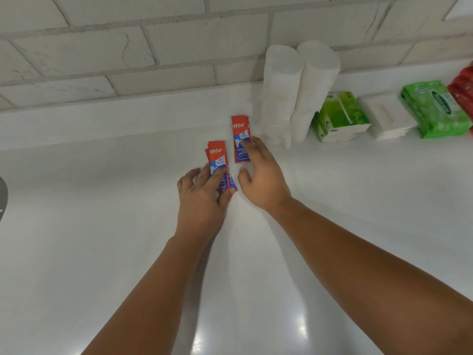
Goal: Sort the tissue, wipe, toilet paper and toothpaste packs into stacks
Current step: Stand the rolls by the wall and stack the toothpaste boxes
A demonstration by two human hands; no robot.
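Observation:
On the white counter point(102, 190), my left hand point(202, 201) pinches a small bunch of red and blue toothpaste sachets point(217, 160) between fingers and thumb. My right hand point(261, 175) rests its fingertips on another stack of toothpaste sachets point(239, 134) just beyond. Two tall stacks of white toilet paper point(294, 90) stand against the wall. To their right lie green tissue packs point(337, 116), white tissue packs point(389, 116), a green wipe pack point(435, 108) and red packs point(463, 90) at the frame's edge.
A white brick wall point(153, 47) runs behind the counter, with a raised ledge along its base. A grey curved object point(3, 193) shows at the left edge, possibly a sink rim.

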